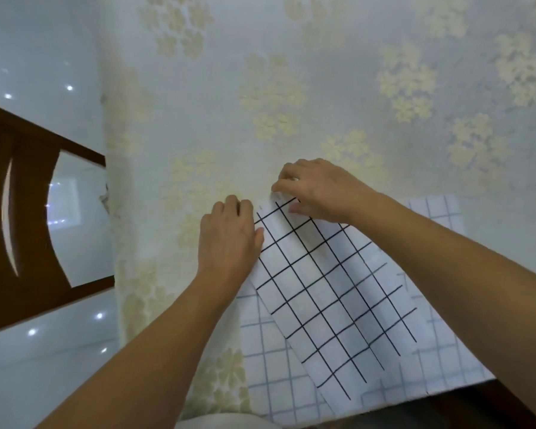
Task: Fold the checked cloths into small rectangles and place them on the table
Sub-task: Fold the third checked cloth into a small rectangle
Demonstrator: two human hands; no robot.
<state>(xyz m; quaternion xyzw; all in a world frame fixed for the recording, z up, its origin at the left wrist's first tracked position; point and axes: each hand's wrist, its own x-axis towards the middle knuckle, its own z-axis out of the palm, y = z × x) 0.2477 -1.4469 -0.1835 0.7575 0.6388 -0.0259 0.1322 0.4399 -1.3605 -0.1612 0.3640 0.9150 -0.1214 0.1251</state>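
A table draped in a pale tablecloth (291, 88) with faded yellow flower clusters fills most of the frame. Along the left side runs a glossy white tiled floor (37, 51), dotted with small bright reflections of lights. At middle left stands a dark brown wooden chair (28, 212) with a curved cut-out.

A broad worktop (322, 88) fills most of the view, covered by a pale cream tablecloth (198, 125) patterned with yellowish flower clusters that hangs over its left edge. At the near right a white cloth with a faint blue check (273, 360) lies flat on it, and a white cloth with a bold black check (331, 292) lies slantwise on top.
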